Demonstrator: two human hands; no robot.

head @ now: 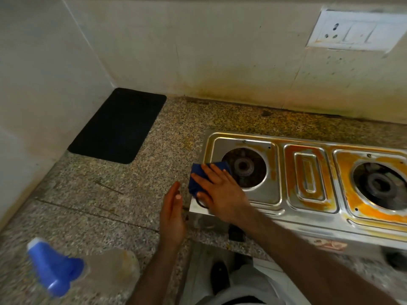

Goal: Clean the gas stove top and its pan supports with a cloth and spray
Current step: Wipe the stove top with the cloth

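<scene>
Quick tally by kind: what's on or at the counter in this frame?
Gas stove: 1
Burners: 2
Blue cloth: 1
Spray bottle: 1
Black mat: 1
Hands: 2, left hand, right hand
Total: 8

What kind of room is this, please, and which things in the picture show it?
Most likely a home kitchen. A two-burner steel gas stove, stained orange, sits on a speckled granite counter against a tiled wall with a switch and socket plate. The right hand presses a blue cloth on the stove.
</scene>
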